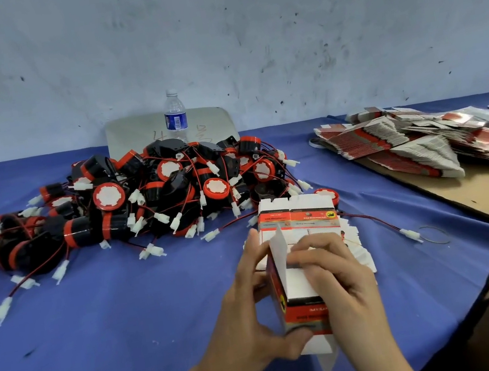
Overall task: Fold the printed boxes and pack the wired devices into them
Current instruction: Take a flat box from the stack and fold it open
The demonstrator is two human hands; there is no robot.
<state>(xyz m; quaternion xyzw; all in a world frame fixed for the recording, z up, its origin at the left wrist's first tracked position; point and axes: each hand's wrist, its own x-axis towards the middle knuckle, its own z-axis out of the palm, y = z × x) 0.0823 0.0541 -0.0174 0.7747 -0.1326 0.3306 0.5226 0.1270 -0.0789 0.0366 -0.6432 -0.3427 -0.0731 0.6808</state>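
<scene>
My left hand (251, 310) and right hand (333, 280) both grip a half-folded printed box (298, 299) near the bench's (98, 323) front edge.

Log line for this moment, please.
step: folding printed box | left hand: grips box | right hand: presses flap | wired devices: piled, unpacked

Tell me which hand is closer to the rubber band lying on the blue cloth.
Right. The right hand grips the printed box on the side facing the rubber band, though apart from it. The left hand holds the box's far side, farther away.
</scene>
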